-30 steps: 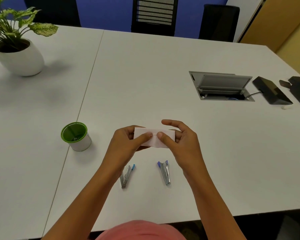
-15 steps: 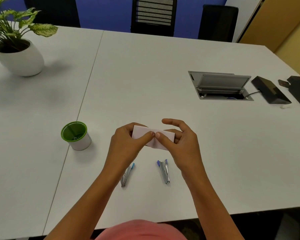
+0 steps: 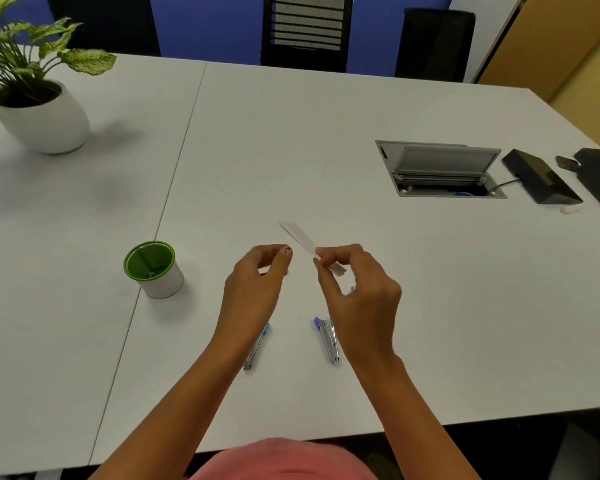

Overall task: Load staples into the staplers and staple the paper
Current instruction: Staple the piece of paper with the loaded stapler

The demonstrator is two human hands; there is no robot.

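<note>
Far behind the green-rimmed cup (image 3: 152, 268) and to its left, on the white table (image 3: 291, 133): a potted plant (image 3: 40, 119) in a round white pot. Right of the cup, raised off the tabletop: the left hand (image 3: 257, 285), fingers loosely curled toward the palm, thumb tip up, gripping nothing, just short of the paper. Nearer than the cup and right of it, partly hidden under the left wrist: one stapler (image 3: 257, 348), flat on the table, blue end pointing away. Further right of the cup, held above the table: the folded paper (image 3: 300, 237), seen as a narrow white strip slanting up and away to the left, its near end pinched between thumb and forefinger of the right hand (image 3: 357, 292), other fingers curled in. Further right again, as near as the first: a second stapler (image 3: 326, 341), blue-tipped, lying flat. Far right of the cup and behind it: an open grey cable hatch (image 3: 437, 168) set in the tabletop, then a black box (image 3: 541, 178).
</note>
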